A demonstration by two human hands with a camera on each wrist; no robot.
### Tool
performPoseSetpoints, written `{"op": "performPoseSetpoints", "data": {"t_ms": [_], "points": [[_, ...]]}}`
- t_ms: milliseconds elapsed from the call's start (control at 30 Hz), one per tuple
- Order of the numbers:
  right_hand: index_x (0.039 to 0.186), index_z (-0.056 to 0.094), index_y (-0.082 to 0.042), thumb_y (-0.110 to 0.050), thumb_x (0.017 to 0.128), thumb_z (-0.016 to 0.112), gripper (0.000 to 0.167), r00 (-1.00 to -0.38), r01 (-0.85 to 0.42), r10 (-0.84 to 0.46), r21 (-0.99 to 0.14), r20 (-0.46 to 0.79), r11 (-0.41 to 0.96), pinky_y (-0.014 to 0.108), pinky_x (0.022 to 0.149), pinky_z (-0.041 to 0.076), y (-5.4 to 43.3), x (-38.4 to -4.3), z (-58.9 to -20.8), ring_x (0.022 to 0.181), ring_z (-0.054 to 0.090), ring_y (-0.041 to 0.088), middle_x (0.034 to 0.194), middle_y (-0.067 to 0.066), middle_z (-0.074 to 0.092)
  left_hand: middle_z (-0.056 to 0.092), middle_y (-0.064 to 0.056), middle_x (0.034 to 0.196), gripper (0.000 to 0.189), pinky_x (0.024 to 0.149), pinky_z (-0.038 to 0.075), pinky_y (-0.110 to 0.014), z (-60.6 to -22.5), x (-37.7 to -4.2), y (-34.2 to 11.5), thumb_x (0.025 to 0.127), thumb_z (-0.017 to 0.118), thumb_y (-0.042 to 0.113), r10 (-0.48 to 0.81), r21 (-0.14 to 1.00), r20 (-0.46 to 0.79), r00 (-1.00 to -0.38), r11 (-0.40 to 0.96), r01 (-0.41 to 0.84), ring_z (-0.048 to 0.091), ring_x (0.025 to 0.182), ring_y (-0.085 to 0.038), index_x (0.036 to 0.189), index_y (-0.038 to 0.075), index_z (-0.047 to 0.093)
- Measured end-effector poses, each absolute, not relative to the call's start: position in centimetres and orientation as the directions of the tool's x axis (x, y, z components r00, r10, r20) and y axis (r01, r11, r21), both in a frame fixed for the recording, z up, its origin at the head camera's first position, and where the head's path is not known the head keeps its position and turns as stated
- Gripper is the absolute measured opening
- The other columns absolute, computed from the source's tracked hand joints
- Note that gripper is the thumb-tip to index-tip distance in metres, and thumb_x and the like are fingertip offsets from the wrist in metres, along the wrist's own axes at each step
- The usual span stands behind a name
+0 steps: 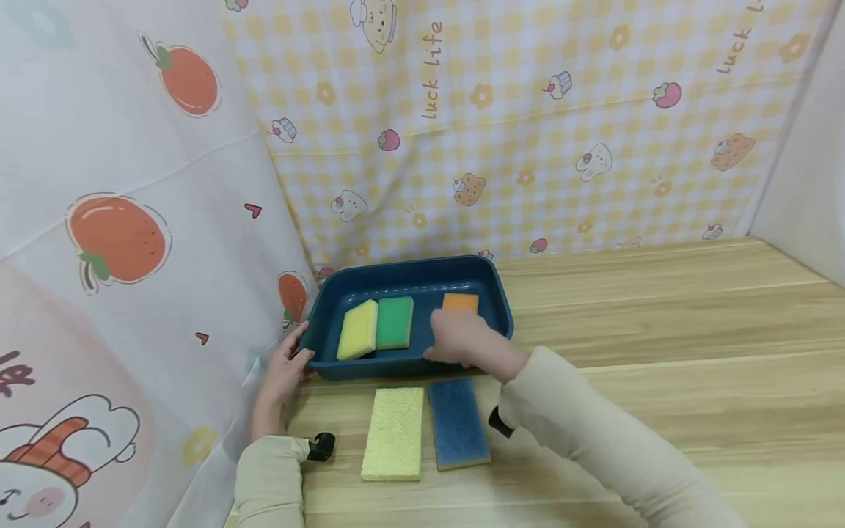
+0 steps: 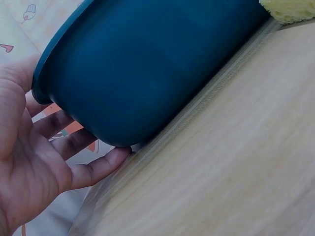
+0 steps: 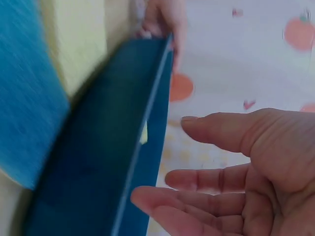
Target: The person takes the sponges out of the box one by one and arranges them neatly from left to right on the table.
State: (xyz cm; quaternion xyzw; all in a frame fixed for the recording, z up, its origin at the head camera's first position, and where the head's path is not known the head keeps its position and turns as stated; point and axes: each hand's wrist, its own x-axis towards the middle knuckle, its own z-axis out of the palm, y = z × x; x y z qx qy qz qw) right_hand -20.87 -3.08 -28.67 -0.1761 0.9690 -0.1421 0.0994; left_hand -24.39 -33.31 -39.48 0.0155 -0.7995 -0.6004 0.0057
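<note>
A dark blue rectangular tray (image 1: 396, 367) stands on the wooden table. My left hand (image 1: 280, 374) holds its left end, thumb at the rim and fingers along the outer wall (image 2: 123, 83). Inside, a yellow sponge (image 1: 356, 331) leans tilted beside a green sponge (image 1: 394, 321). Toward the right end lies an orange sponge (image 1: 461, 301), partly hidden by my right hand (image 1: 458, 337). In the right wrist view, the thumb and fingers of that right hand (image 3: 231, 177) are spread apart over the tray's rim, with nothing between them.
In front of the tray, a pale yellow sponge (image 1: 394, 433) and a blue scouring sponge (image 1: 458, 422) lie side by side on the table (image 1: 660, 323). A printed cloth (image 1: 132, 293) hangs close along the left, and a checked curtain (image 1: 515, 132) is behind.
</note>
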Motion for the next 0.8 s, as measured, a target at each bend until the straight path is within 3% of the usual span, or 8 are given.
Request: {"op": "performPoseSetpoints", "data": {"t_ms": [167,300,567,800], "points": [[0.074,0.058,-0.008,-0.032,0.081,0.064,0.025,-0.947,-0.244,-0.292,-0.293,-0.135,0.924,0.029,0.044,0.043,-3.3,-24.1,-28.0,0.048,0.056,0.017,0.061,0.005,0.057,0.023,-0.016,0.143,0.061,0.068,0.047,-0.03,-39.4,-24.4,-33.4,0.089,0.038,0.005,-0.029,0.959,-0.006,-1.0,0.284,-0.014,0.038,0.107,-0.03,0.145,0.016,0.018],[0.082,0.057,-0.009,-0.03,0.081,0.064,0.022,-0.96,-0.174,-0.235,-0.337,-0.151,0.925,0.029,0.048,0.047,-3.5,-25.9,-28.1,0.054,0.059,0.02,0.073,0.005,0.059,0.023,-0.016,0.143,0.06,0.067,0.047,-0.028,-39.4,-24.4,-33.4,0.09,0.038,0.006,-0.029,0.959,-0.007,-1.0,0.284,-0.015,0.039,0.106,-0.029,0.145,0.018,0.018],[0.083,0.058,-0.01,-0.031,0.08,0.064,0.021,-0.969,-0.151,-0.205,-0.322,-0.14,0.934,0.03,0.056,0.045,-3.7,-27.6,-28.4,0.068,0.055,0.019,0.079,0.003,0.057,0.025,-0.016,0.141,0.06,0.065,0.047,-0.026,-39.6,-24.4,-33.3,0.09,0.039,0.005,-0.043,0.966,-0.008,-0.999,0.258,-0.019,0.04,0.104,-0.029,0.145,0.018,0.02],[0.084,0.062,-0.009,-0.028,0.081,0.064,0.02,-0.972,-0.112,-0.179,-0.368,-0.155,0.923,0.03,0.058,0.044,-3.3,-29.1,-29.2,0.066,0.053,0.018,0.077,0.003,0.057,0.024,-0.015,0.142,0.06,0.068,0.047,-0.029,-39.5,-24.4,-33.2,0.09,0.04,0.005,-0.052,0.963,-0.007,-0.999,0.267,-0.021,0.039,0.106,-0.03,0.145,0.019,0.021]]}}
